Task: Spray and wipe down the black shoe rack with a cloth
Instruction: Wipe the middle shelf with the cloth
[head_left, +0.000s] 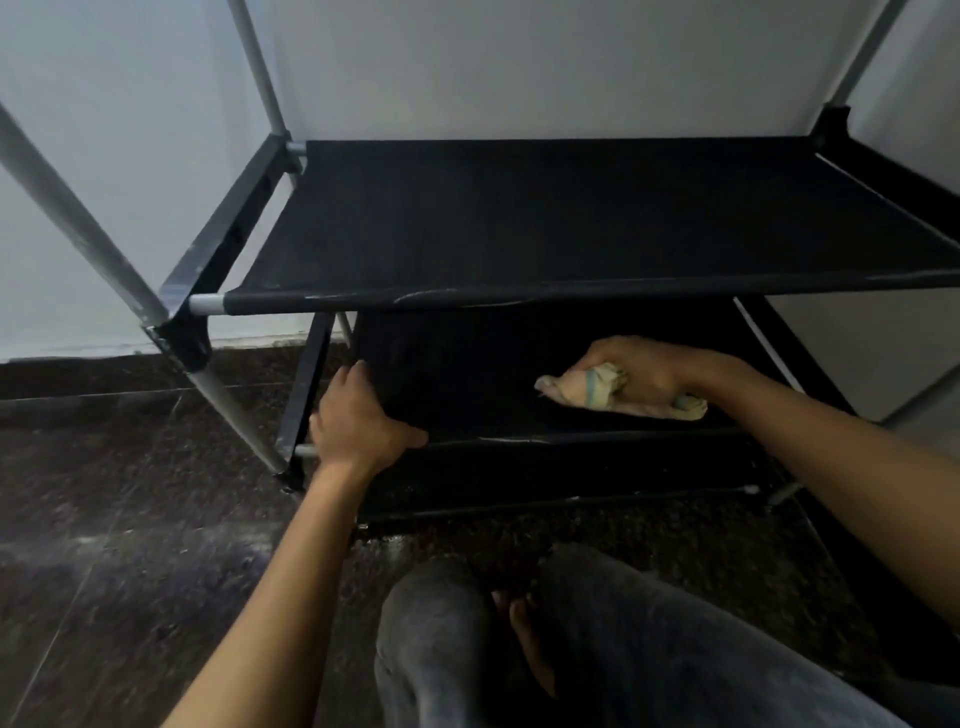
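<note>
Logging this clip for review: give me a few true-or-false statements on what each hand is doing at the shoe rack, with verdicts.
1. The right hand grips the cloth on the lower shelf. True.
2. The left hand holds a spray bottle. False: it grips the lower shelf's front left corner; no bottle shows.
3. Shoes sit on the upper shelf. False: nothing shows on it.
4. The rack stands against a pale wall. True.
5. The cloth is plain black. False: it is pale with coloured stripes.

Black fabric-tiered shoe rack (571, 223) on grey poles; crumpled beige cloth (618, 397) on lower tier.
</note>
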